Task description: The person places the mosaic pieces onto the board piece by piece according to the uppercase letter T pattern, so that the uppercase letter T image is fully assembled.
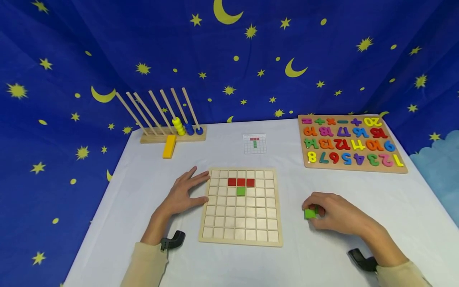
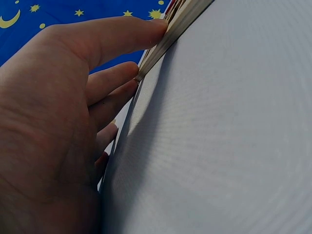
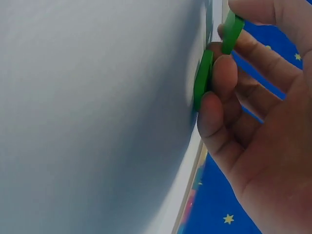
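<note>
A wooden grid board (image 1: 240, 235) lies flat on the white table. In its cells sit three red tiles (image 1: 241, 182) in a row, with one green tile (image 1: 241, 191) below the middle one. My left hand (image 1: 183, 194) rests at the board's left edge, fingers extended, with thumb and fingertips against the rim in the left wrist view. Right of the board, my right hand (image 1: 335, 211) pinches a green square tile (image 3: 233, 33) between thumb and forefinger. A second green tile (image 3: 203, 80) is at its curled other fingers, close over the table.
A card (image 1: 255, 144) with a printed red and green pattern lies beyond the board. At the back left stands a wooden peg abacus (image 1: 172, 137) with beads, a yellow block (image 1: 169, 146) before it. A number puzzle board (image 1: 353, 143) lies at the back right.
</note>
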Motion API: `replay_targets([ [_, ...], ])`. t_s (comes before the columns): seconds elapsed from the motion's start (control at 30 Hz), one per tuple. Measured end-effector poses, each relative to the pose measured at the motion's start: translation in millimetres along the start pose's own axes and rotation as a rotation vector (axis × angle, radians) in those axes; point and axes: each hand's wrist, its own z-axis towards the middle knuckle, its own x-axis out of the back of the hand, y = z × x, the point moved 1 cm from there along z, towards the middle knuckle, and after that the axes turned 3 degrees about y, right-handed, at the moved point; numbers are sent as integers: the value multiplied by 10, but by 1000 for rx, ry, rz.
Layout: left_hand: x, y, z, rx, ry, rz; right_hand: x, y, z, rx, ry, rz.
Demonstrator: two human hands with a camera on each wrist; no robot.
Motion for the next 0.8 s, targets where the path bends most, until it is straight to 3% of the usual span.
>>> replay_targets([
  [0.27,3,-10,3,-5,-1,-4,-3,-28,22,-58,28,-9],
  [0.8,1,-8,6,1,3,2,-14,3,16,-17,19,17],
])
